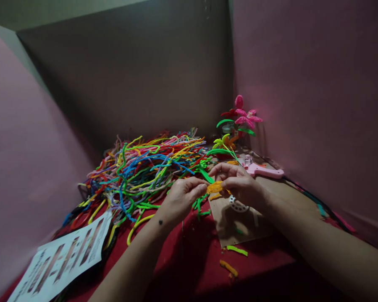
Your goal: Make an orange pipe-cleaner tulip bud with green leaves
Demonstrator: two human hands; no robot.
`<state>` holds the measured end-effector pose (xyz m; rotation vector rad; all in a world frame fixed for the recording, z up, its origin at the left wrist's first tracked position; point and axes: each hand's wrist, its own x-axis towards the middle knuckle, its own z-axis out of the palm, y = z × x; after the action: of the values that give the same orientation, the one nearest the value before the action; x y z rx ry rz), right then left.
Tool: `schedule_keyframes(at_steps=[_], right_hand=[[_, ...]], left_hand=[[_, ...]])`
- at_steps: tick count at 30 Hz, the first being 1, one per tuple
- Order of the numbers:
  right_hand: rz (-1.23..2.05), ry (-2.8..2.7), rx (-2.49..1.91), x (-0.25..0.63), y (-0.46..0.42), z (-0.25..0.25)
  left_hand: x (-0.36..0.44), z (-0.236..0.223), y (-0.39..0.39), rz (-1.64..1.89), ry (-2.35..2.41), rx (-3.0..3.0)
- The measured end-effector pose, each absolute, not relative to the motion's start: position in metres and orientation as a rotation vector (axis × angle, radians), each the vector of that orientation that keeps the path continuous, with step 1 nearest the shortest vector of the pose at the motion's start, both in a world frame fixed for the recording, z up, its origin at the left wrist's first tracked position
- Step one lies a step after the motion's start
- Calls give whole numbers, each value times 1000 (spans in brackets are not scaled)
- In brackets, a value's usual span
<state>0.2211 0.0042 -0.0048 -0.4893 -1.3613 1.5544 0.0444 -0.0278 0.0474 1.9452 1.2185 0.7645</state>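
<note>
One left hand [184, 195], one right hand [245, 186], fingers [198, 191] pinched on orange fuzzy piece [214, 187], ends hidden

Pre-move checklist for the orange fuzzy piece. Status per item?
1. Left hand on the orange piece: ok, fingertips pinch it.
2. Right hand on it too: ok, pinching the opposite side.
3. Pink-handled tool switched off: cannot tell.
4. Red cloth free of scraps: not ok, a yellow-green strip and an orange scrap lie there.
5. Printed sheet uncovered by the arms: ok.
</note>
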Motion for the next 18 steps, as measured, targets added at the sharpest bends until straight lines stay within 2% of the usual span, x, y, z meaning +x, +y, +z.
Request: schedule_keyframes(at_steps=[10, 18], right_hand=[[1560, -1351, -529, 223, 8, -7], [1590, -1323, -574, 219, 6, -5]], left_hand=[[35, 24, -16, 687, 1029, 1523], [38, 22, -20, 803, 1029, 1437]])
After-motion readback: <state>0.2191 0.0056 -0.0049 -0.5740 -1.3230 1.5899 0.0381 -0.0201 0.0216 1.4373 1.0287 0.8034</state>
